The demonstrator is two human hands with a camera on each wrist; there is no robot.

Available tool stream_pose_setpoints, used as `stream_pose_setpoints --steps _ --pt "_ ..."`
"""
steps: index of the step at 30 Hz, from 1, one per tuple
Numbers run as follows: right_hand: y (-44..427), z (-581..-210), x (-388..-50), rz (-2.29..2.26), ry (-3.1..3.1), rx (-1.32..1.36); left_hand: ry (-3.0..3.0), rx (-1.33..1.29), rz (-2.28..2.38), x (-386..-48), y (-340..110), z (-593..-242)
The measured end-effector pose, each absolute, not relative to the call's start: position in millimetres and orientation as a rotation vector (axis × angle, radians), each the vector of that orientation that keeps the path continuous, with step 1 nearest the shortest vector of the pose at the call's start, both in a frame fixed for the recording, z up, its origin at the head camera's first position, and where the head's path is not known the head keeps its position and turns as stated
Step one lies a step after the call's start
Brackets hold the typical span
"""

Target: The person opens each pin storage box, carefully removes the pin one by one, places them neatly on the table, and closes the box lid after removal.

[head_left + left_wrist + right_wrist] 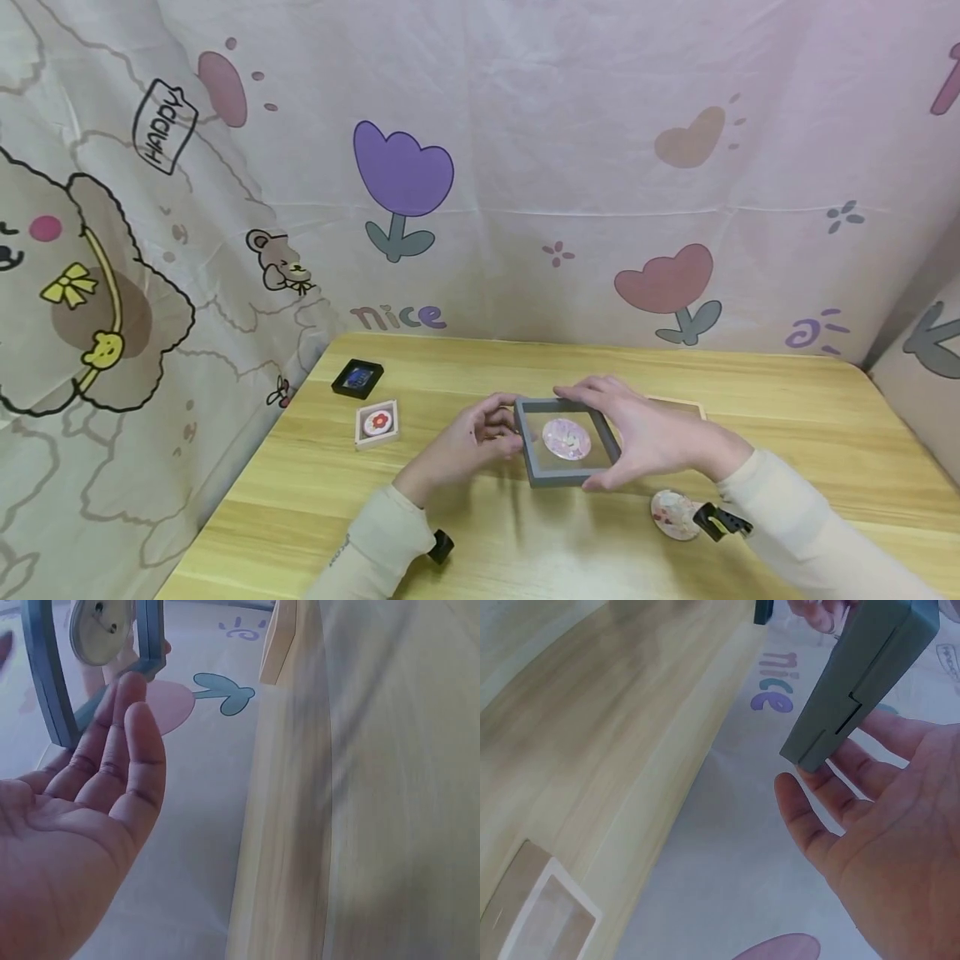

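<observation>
A grey square display frame [535, 475] is held up above the table. Its clear window shows a round, pale purple badge [567, 439]. My right hand [648, 429] grips this frame, the thumb at the near edge and the fingers at the far edge. At its left side is my left hand [476, 437], with loosely bent fingers; in the left wrist view its fingers [144, 742] reach out by the frame. From the right wrist view the frame's side [855, 682] shows a small notch. Below my right wrist lies another round badge [674, 514].
At the left of the wooden table [300, 517] stand a small black frame [357, 379] and a small pale pink frame [360, 435] with a red-flower badge [377, 422]. Partly hidden behind my right hand is a light wooden-coloured frame [703, 410]. A printed cloth [510, 167] hangs behind.
</observation>
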State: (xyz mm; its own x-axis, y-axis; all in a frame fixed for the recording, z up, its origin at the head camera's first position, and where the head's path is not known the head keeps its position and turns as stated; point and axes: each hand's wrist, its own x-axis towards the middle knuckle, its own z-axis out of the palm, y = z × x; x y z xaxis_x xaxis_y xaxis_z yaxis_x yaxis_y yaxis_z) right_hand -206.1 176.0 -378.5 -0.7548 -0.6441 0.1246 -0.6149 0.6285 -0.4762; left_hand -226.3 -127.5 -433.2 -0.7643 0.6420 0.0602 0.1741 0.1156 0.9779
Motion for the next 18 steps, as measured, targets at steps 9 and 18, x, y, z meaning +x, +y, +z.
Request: stream_pose_setpoints --steps 9,18 --pt "171.4 -379.4 -200.2 -0.724 2.770 -1.148 2.062 0.716 1.670 -231.8 -124.5 -434.4" --pt "168.5 -378.5 -197.0 -0.667 2.779 -1.209 1.969 0.645 1.684 -233.3 -119.0 -433.0"
